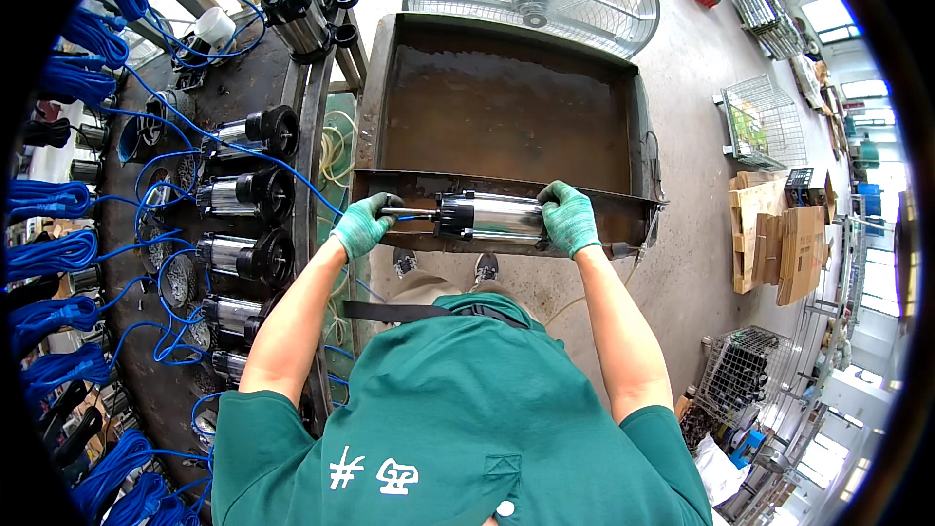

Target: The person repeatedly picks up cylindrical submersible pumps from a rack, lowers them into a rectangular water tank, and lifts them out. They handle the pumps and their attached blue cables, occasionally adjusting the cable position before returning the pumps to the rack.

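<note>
Far left of the left hand, coiled blue cables point(51, 200) hang in a column. Between them and that hand is a dark counter point(156, 409) with a row of silver-and-black motors point(234, 195) lying on their sides, blue leads looping among them. Beyond the left hand, up and to its left, two more motors stand upright point(294, 19), a white cup point(214, 27) near them.

Left hand point(362, 226), green glove: fingers curled nearly closed at the free end of a thin metal shaft point(414, 212); a blue lead also runs to this hand, exact grip on it hidden. Shaft joins the held motor point(497, 217), silver body with a black left end, lying level between the two hands over the near compartment of a metal tank point(636, 136). Can't tell if the motor rests on anything. Brown liquid point(506, 122) fills the tank's larger part, just beyond both hands. Past that, a big round wire fan point(531, 5).

Right hand point(570, 219), green glove: partly closed, thumb and fingers gripping the motor's right end. Well right of it on the floor: a wire cage point(765, 122), flattened cardboard point(802, 251) and, nearer the person, a wire basket point(740, 370) of dark parts.
</note>
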Demonstrator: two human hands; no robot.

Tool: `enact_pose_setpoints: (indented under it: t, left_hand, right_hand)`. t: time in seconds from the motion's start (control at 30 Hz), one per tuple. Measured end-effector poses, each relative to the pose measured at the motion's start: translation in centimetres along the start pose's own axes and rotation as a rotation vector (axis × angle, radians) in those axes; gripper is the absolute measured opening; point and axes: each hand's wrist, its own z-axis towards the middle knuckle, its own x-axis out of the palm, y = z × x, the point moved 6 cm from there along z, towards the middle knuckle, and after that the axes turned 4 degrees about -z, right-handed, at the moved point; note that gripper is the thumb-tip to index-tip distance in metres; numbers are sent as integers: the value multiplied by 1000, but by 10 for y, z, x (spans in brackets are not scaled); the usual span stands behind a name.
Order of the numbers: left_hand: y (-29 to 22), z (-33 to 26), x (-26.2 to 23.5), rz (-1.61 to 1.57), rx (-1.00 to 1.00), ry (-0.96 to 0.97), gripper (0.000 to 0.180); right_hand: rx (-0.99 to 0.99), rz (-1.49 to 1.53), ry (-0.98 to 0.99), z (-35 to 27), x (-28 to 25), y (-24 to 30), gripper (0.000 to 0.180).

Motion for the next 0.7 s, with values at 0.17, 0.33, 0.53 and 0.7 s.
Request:
enact_pose_setpoints:
  t: [0.17,0.33,0.53,0.7]
  left_hand:
    - [-20,-9,7,-695,-185,201,37]
    - [-4,-5,4,-415,-73,187,43]
    - [1,3,6,86,-145,30,31]
    - [-4,-8,7,-475,-269,60,46]
  right_hand:
    - [8,3,-12,-2,-1,-5,18]
    - [19,-20,-3,-2,-3,-1,18]
    - [-2,-11,-10,-3,-2,-3,18]
    - [7,-4,-7,-2,0,-4,17]
